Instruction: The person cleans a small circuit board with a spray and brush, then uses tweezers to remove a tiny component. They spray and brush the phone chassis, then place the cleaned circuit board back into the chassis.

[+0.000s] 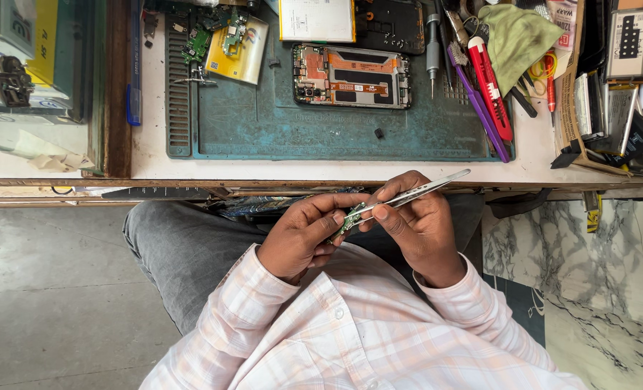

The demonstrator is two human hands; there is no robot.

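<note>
Overhead view of a seated person at a repair bench. The left hand (303, 235) pinches a small green circuit board (352, 218) between thumb and fingertips, held over the lap just below the bench edge; the right hand (416, 224) is clenched on a pair of metal tweezers (421, 189), whose tips meet the board while the tail points up and to the right. The step in hand appears to be fine work on the board itself (picking at or seating a small part, though the part is too small to make out). Such a move calls for a steady left-hand pinch and light, exact pressure at the tweezer tips. On the teal work mat (278, 126) lies one opened phone (352, 76) with its insides exposed, and further green board pieces (216, 36) rest on a yellow card at the mat's upper left. Counted: two hands, one held board, one pair of tweezers, one opened phone, one mat. To the right lie one red-handled tool (491, 87), one purple tool (480, 108) just beside it, and one green cloth (516, 36).
</note>
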